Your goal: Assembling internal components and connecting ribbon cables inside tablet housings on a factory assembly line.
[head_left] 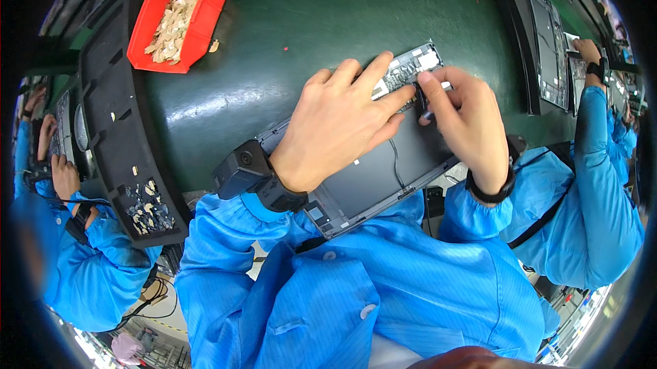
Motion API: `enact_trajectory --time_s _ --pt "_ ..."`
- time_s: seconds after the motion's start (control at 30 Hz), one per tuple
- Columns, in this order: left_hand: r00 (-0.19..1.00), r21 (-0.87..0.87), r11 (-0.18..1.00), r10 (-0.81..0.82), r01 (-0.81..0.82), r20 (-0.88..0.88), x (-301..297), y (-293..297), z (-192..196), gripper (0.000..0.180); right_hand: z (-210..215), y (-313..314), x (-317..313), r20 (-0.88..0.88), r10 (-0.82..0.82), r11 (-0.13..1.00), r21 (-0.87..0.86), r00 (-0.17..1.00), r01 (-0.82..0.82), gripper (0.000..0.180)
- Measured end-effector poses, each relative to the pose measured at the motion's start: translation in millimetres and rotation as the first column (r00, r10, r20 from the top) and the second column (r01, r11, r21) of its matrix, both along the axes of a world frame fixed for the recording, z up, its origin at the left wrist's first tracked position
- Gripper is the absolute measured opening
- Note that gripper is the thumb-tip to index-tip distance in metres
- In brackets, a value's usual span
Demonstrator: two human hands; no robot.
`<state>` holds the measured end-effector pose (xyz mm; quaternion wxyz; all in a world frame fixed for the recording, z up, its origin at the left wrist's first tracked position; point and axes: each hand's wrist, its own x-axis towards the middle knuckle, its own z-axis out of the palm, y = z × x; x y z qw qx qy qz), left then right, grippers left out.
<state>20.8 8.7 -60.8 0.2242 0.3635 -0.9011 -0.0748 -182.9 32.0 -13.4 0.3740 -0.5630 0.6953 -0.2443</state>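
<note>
An opened laptop shell (431, 147), dark grey and thin, lies at the near edge of the table in front of me. Along its far side runs a strip of circuit board (410, 68) with bright metal parts. My left hand (339, 116) is open, its fingers spread over the shell and reaching the board. My right hand (472, 112) is closed in a pinch at the board's right part. Between its fingers is a small dark stick-like piece (423, 106), largely hidden, so its kind is unclear. A thin black cable (397, 167) crosses the shell.
A red bin (147, 27) of pale flat scraps stands at the far left. Beside it, a long black tray (116, 143) holds small bits at its near end. More laptop shells (547, 47) stand at the right. Co-workers in blue sleeves (594, 164) work on both sides.
</note>
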Motion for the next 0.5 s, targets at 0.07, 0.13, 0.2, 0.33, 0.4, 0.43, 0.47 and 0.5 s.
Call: enact_trajectory --time_s 0.07,0.13,0.2,0.33,0.4,0.43,0.47,0.5 --pt "1.000 0.006 1.000 -0.001 0.001 0.027 1 0 1 0.038 4 11 6 -0.210 0.047 0.989 -0.129 0.977 -0.075 0.037" --pt "0.999 0.015 1.000 -0.005 0.005 0.047 1 0 1 0.038 13 12 5 -0.261 0.006 0.993 -0.110 0.965 -0.036 0.041" --pt "1.000 0.005 1.000 -0.002 0.002 -0.002 1 0 2 0.037 24 11 1 -0.289 -0.066 0.998 -0.026 0.955 0.061 0.048" --pt "1.000 0.086 0.996 0.005 -0.003 -0.020 1 2 5 0.036 13 19 -22 -0.166 0.074 0.987 -0.132 0.983 -0.097 0.043" --pt "1.000 0.003 1.000 0.013 -0.013 -0.010 -1 3 10 0.034 2 23 -34 -0.075 0.075 0.984 -0.156 0.994 -0.086 0.036" --pt "1.000 0.001 1.000 0.009 -0.009 -0.007 -3 2 13 0.034 0 25 -37 0.014 0.081 0.981 -0.175 0.997 -0.078 0.030" --pt "1.000 -0.023 1.000 -0.001 0.001 -0.012 -5 0 16 0.034 4 26 -39 0.027 0.064 0.992 -0.115 0.998 -0.061 0.021" --pt "1.000 -0.046 0.999 -0.010 0.009 -0.016 -7 -2 19 0.034 2 26 -41 0.033 0.060 0.992 -0.117 0.998 -0.056 0.021"
